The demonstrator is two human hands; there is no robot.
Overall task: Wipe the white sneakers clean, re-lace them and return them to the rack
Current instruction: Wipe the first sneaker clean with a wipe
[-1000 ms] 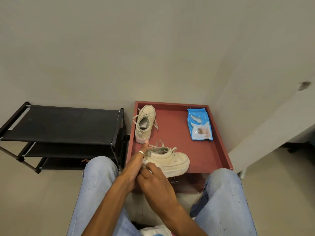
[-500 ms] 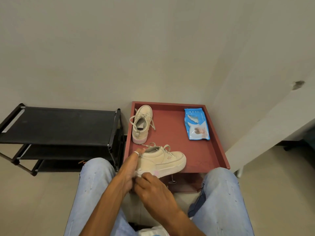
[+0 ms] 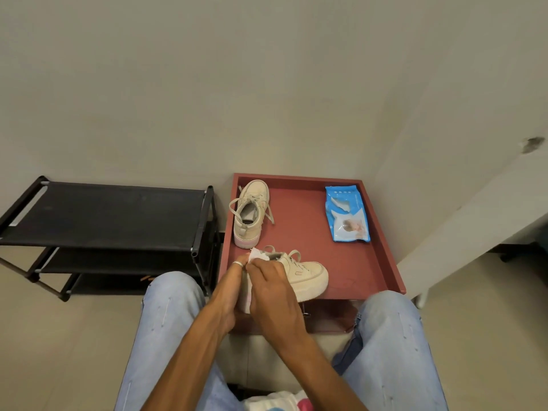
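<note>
From the head view I judge the wiping step is underway: my left hand [image 3: 229, 287] steadies the heel of the cream low-top sneaker [image 3: 299, 277] at the near edge of the red tray surface [image 3: 382, 256], its grip closed there. My right hand [image 3: 274, 287] seems to pinch a white wipe [image 3: 257, 253]. Next, rub along the sole, then the second sneaker [image 3: 250, 213].

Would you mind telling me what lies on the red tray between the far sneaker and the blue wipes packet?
Nothing: in the head view, only bare red tray floor separates the far sneaker from the blue wipes packet.
</note>
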